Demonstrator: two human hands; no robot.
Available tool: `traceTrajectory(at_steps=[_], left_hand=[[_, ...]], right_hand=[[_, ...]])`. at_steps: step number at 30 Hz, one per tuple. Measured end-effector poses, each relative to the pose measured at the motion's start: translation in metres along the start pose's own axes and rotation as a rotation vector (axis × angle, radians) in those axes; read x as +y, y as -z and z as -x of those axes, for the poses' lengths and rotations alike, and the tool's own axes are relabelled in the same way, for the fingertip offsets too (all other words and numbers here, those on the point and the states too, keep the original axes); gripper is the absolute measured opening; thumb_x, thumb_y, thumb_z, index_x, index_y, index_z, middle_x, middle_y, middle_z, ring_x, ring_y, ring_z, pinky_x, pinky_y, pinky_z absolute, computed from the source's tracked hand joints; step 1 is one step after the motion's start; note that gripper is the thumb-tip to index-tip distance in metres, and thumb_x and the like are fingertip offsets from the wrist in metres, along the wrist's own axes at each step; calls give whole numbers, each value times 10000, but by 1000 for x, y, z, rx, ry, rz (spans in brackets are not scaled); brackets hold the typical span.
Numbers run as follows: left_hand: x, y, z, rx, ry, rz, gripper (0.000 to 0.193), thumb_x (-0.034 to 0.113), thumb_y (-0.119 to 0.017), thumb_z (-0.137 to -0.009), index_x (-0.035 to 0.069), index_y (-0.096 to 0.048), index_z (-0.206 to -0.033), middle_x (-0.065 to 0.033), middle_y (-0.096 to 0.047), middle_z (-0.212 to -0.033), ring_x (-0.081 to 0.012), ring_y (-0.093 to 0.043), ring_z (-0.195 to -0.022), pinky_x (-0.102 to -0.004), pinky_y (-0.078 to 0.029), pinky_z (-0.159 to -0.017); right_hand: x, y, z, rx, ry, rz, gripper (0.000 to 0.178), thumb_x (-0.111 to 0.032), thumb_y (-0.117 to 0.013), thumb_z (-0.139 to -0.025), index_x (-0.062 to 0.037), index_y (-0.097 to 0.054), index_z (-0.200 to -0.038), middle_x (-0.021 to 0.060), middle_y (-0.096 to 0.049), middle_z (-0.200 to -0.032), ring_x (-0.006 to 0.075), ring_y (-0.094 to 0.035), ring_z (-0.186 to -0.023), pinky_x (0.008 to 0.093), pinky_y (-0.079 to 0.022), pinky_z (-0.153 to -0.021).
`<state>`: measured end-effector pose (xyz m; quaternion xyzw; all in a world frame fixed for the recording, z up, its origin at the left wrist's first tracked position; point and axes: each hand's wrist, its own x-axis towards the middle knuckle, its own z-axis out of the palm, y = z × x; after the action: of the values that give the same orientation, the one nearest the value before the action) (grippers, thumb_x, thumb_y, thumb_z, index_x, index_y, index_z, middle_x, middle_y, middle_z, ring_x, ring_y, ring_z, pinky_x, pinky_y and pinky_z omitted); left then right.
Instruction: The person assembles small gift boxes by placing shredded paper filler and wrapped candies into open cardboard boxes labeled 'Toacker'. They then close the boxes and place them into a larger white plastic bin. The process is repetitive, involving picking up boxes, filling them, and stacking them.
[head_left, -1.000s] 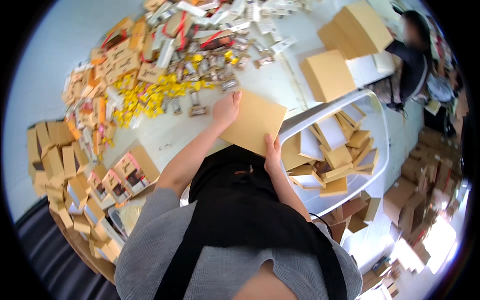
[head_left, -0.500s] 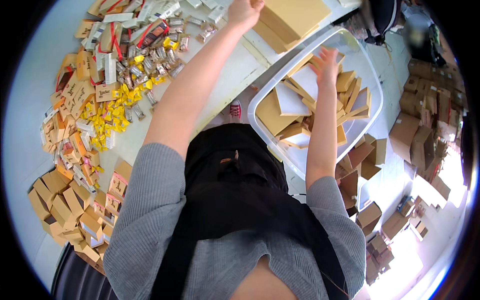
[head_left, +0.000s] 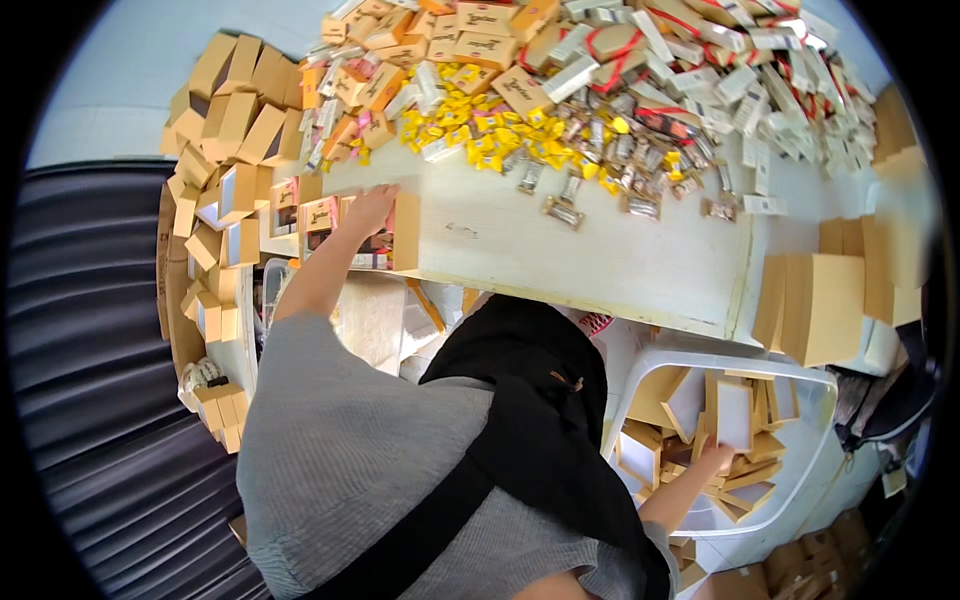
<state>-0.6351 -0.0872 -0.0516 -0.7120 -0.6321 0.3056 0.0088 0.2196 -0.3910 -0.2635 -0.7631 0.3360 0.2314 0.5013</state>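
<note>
My left hand (head_left: 368,212) lies over a filled kraft cardboard box (head_left: 405,235) at the table's near edge, fingers stretched out. Smaller printed packs show inside that box, partly covered by the hand. Down to the right, my right hand (head_left: 716,457) reaches into a clear plastic tub (head_left: 822,440) and grips the lower edge of a shallow kraft box lid (head_left: 735,415) with a white inside. More such lids lie jumbled around it in the tub.
Wrapped yellow sweets (head_left: 490,135), silvery-brown wrapped bars (head_left: 563,212) and white cartons (head_left: 760,100) are heaped along the table's far side. Empty kraft boxes (head_left: 235,125) pile up at left. Larger kraft boxes (head_left: 820,310) stand at the table's right end, beside the tub.
My view has swung left. My left hand has gone from beside the large kraft boxes to the filled box. My right hand, earlier open above the tub, now grips a lid.
</note>
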Motion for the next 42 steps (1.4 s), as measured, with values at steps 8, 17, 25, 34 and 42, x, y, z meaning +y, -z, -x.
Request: traceTrajectory(at_steps=[8, 17, 25, 34, 42], left_hand=[[26, 21, -60, -118, -185, 375, 182, 174, -527, -777, 107, -667, -682, -81, -642, -563, -255, -667, -654, -370, -528, -658], [168, 88, -54, 193, -391, 522, 158, 129, -521, -776, 25, -640, -780, -179, -659, -803, -341, -652, -780, -426, -526, -642], [226, 173, 26, -8, -811, 1520, 605, 295, -588, -873, 68, -359, -1386, -157, -612, -1145, -328, -553, -1109, -381, -419, -958], [250, 124, 57, 174, -408, 1435, 755, 365, -656, -802, 26, -301, -1375, -231, -594, -1110, -392, -595, -998, -427, -474, -852], [240, 81, -31, 365, 2, 1339, 504, 390, -457, -927, 1, -472, -1248, -255, -591, -1088, -420, -585, -952, -501, -452, -817]], right_hand=[[-2, 85, 137, -278, 256, -188, 452, 28, -437, -781, -70, -486, -1219, 183, -556, -1043, 282, -586, -725, 334, -496, -473], [17, 2, 333, -1315, 72, -26, 503, -35, -461, -760, 18, -440, -1260, 164, -610, -844, 176, -538, -507, 243, -411, -381], [10, -6, 348, -1618, -209, 594, 351, -159, -455, -802, 95, -547, -1026, 127, -554, -617, 111, -376, -317, 226, -257, -263], [88, -92, 408, -1296, 67, 526, 633, -603, -304, -941, -102, -431, -1308, 153, -541, -1104, 184, -540, -950, 344, -479, -779], [153, -162, 481, -1194, 489, 503, 433, -248, -437, -964, 46, -379, -1276, 186, -505, -1216, 292, -497, -1118, 372, -399, -938]])
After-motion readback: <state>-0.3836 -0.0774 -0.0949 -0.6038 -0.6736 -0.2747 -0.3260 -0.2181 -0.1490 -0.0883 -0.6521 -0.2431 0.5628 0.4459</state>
